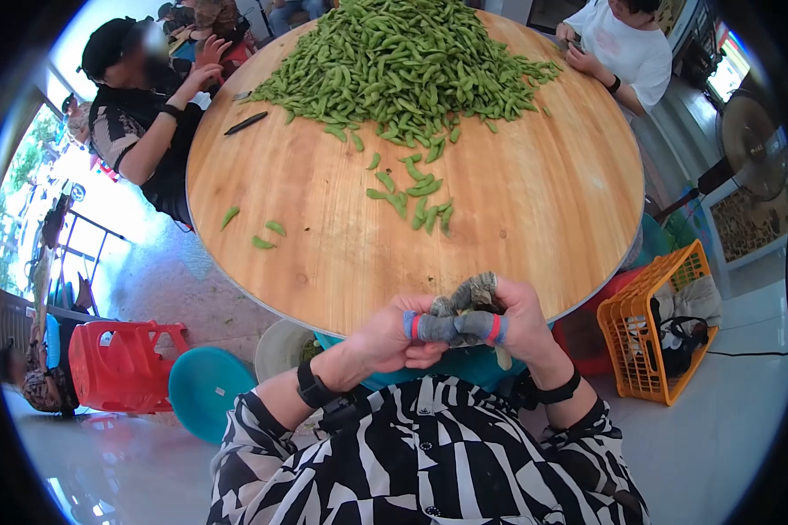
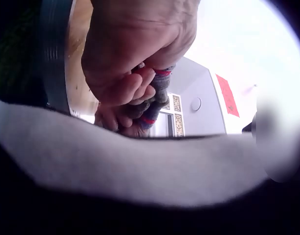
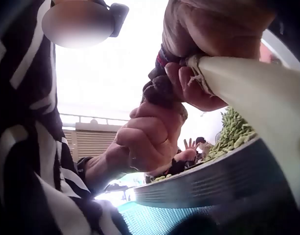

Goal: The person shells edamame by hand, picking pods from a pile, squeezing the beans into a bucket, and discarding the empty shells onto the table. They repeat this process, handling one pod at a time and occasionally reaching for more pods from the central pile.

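Observation:
My left hand (image 1: 385, 337) and right hand (image 1: 524, 319) meet at the near edge of the round wooden table (image 1: 324, 280). Grey knitted finger covers (image 1: 433, 328) with red bands sleeve the thumbs, and their tips touch. Fingers on both hands are curled. In the left wrist view, the left hand (image 2: 140, 44) hides what lies between the fingertips; I cannot tell what the left one pinches. A pale tapered thing (image 1: 503, 357) sticks out below my right hand, from its curled fingers; it looms large in the right wrist view, threads at its end.
A heap of green bean pods (image 1: 403, 61) covers the table's far side, several loose pods (image 1: 411, 188) before it. A black pen (image 1: 246, 123) lies at left. People sit at the far left and right. Stools, a teal basin (image 1: 206, 394) and an orange crate (image 1: 652, 332) stand around.

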The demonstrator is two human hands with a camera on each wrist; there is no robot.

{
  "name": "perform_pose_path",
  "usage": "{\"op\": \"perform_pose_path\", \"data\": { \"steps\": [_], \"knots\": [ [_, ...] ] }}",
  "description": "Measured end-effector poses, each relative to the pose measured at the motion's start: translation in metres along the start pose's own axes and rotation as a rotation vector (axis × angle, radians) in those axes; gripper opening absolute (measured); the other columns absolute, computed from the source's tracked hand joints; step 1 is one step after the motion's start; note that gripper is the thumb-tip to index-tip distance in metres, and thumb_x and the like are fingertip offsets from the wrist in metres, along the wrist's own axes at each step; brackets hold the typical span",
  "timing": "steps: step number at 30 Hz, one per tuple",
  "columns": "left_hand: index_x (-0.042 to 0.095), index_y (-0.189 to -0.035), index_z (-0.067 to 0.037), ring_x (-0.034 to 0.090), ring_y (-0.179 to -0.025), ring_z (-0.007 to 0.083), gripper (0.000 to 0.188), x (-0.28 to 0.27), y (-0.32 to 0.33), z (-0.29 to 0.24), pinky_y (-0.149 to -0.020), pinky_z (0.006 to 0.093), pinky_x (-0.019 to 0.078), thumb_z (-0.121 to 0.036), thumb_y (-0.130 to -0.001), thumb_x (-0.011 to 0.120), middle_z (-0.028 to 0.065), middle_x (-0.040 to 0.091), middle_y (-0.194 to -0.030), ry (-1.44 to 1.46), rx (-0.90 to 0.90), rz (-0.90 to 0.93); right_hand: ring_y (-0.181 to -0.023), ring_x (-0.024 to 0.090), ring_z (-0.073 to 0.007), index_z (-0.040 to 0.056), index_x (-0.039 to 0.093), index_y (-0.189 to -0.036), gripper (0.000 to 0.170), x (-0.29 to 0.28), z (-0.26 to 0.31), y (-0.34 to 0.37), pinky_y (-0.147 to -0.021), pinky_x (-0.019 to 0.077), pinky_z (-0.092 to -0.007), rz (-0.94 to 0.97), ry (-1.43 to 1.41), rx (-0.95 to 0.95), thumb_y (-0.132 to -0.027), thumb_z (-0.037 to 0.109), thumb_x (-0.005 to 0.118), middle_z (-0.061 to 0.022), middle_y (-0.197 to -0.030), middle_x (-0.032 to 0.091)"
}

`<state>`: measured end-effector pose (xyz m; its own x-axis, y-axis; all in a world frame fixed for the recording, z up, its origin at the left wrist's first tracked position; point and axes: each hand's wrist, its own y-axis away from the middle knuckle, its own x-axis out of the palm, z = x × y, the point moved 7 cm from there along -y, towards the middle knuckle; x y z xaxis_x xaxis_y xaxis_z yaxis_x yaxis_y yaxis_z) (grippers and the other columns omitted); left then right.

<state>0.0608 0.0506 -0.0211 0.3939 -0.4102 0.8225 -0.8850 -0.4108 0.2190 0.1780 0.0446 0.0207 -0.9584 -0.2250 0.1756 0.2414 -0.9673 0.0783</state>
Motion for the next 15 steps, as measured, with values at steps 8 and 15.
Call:
{"op": "perform_pose_path", "data": {
  "steps": [8,15],
  "knots": [
    [0.057,-0.084,-0.003,0.036,-0.041,0.0079,0.020,0.003,0.006,-0.006,-0.038,0.0226,0.0289,-0.020,-0.093,0.054,0.0001,0.042,-0.053,-0.290,0.110,-0.169,-0.063,0.053,-0.0043,0.0000,0.060,-0.099,0.025,0.008,-0.001,0.013,-0.054,0.0428,-0.0187,-0.042,0.069,0.026,-0.078,0.006,0.073,-0.0006,-0.081,0.061],
    [0.057,-0.079,-0.005,0.046,-0.047,0.0082,0.025,-0.005,0.014,0.010,-0.043,0.0238,0.0358,-0.026,-0.093,0.056,0.0014,0.046,-0.055,-0.592,-0.028,-0.222,-0.066,0.054,-0.0073,-0.0001,0.059,-0.100,0.022,0.007,-0.018,0.028,-0.060,0.0452,-0.0211,-0.005,0.115,0.111,-0.079,-0.004,0.063,-0.0027,-0.082,0.060]
  ]
}}
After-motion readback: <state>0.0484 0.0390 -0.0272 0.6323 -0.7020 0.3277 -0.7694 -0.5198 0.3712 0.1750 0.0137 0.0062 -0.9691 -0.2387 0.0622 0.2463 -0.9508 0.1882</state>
